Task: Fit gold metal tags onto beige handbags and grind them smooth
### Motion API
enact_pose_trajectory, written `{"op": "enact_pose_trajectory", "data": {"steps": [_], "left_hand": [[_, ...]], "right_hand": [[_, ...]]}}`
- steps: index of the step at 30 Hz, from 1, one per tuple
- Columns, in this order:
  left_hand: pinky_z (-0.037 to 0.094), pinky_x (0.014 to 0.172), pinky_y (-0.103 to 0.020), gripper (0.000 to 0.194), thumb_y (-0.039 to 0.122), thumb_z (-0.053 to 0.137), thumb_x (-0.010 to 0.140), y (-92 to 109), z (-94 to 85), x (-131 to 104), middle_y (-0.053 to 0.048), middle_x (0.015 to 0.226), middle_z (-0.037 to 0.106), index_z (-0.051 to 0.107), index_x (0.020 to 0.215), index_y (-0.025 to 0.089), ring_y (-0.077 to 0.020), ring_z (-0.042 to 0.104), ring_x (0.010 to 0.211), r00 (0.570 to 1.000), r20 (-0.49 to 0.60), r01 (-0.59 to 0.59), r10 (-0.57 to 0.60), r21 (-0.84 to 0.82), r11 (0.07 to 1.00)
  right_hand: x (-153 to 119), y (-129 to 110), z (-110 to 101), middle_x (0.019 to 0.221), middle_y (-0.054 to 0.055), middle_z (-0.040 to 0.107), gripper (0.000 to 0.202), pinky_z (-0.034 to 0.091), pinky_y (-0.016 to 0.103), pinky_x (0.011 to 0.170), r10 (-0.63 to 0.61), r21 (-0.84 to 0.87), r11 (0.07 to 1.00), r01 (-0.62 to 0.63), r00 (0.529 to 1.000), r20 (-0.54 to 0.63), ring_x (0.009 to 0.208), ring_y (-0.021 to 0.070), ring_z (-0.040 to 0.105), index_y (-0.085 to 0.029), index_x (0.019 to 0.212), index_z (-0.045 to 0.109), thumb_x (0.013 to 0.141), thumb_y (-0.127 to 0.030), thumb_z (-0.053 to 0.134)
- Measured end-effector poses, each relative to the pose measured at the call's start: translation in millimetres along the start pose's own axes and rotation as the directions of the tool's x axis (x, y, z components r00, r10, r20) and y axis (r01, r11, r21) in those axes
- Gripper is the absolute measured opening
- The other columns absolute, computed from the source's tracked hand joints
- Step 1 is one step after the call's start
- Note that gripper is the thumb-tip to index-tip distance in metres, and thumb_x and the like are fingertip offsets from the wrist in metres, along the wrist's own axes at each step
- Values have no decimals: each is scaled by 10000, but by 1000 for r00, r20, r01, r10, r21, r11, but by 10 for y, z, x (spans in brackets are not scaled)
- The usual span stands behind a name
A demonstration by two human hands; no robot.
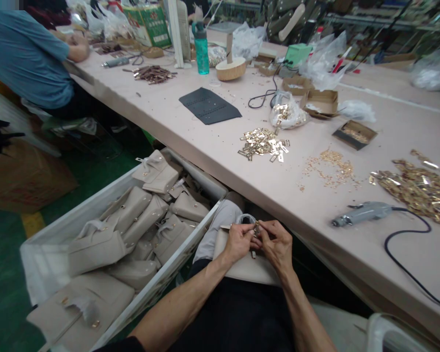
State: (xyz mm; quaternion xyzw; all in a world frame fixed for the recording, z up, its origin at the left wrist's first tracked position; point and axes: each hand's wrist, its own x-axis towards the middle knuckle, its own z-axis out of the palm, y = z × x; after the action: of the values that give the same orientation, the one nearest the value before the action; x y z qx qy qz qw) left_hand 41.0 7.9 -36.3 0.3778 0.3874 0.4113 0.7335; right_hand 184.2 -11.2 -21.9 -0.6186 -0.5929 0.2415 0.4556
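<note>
A beige handbag [249,268] lies across my lap, its wrapped handle [245,219] standing up behind my fingers. My left hand [239,240] and my right hand [278,243] meet over the bag's upper part. Between their fingertips is a small gold metal fitting [256,228], which both hands pinch. The fingers partly cover it, so its exact shape does not show. Another small metal piece [253,254] sits on the bag just below the fingers.
A white crate [40,274] of beige handbags stands at my left. On the table [212,142] are gold plates [264,143], tiny screws [333,164], a heap of gold fittings [418,188] and a corded electric screwdriver [363,213]. A person in blue [29,54] sits at far left.
</note>
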Motion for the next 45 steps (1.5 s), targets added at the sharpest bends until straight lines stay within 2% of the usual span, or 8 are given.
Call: {"op": "enact_pose_trajectory", "data": {"steps": [6,20,26,29,32,38,42,45], "left_hand": [[623,564,-255,373,356,681,842,21,17,-26,-71,718,742,779,1085,91,-186,736,559,1000,-14,-21,21,-8,1000],[583,453,-236,424,491,739,825,71,58,-65,-111,722,753,750,914,77,-184,709,478,993,-115,-15,18,25,1000],[548,409,-217,465,536,787,776,-29,-9,26,-122,684,761,754,845,76,-175,684,443,982,-187,-20,25,31,999],[533,403,-202,514,587,808,744,-56,-36,46,-136,688,765,752,789,77,-167,678,437,983,-182,-23,27,21,1000],[523,398,-195,546,621,823,717,-53,-42,41,-133,670,760,751,767,82,-164,673,431,983,-180,-17,22,32,999],[522,400,-193,547,637,827,714,-37,-34,39,-116,640,746,751,742,95,-159,664,426,985,-168,-24,31,44,999],[531,399,-202,567,647,845,688,-44,-35,45,-128,716,766,764,775,93,-162,673,438,984,-176,-32,37,36,999],[529,392,-203,587,662,856,663,-68,-52,50,-124,697,759,771,783,94,-163,667,434,982,-186,-24,31,41,999]], "right_hand": [[14,-46,-9,934,78,704,233,564,310,680,-3,-1,1000,3,1000,4,786,202,678,-221,1015,815,951,-361,640],[215,-156,31,793,86,751,315,543,325,655,314,200,921,-333,942,121,706,239,688,-148,845,781,777,-456,772],[293,-538,-280,851,77,747,309,557,314,702,89,-47,994,-95,988,-125,722,216,690,-172,977,759,912,-458,665],[471,-605,-827,859,90,735,321,545,334,751,-80,-307,948,-82,874,-479,718,219,670,-174,944,746,934,-479,648],[709,-478,-1434,904,133,732,387,540,420,839,-51,-456,796,-399,707,-706,813,294,691,-160,1006,735,921,-520,624],[1116,-96,-1937,1051,331,675,826,543,553,891,401,-492,421,-762,643,-653,1075,477,665,18,1250,602,851,-706,584],[1234,96,-1964,1119,335,660,842,532,551,960,438,-367,465,-806,570,-695,1142,475,640,18,1296,552,739,-578,756],[1188,204,-2045,1037,226,702,638,583,492,898,556,-15,647,-762,485,-675,1052,407,678,-96,1139,642,658,-462,847]]}}
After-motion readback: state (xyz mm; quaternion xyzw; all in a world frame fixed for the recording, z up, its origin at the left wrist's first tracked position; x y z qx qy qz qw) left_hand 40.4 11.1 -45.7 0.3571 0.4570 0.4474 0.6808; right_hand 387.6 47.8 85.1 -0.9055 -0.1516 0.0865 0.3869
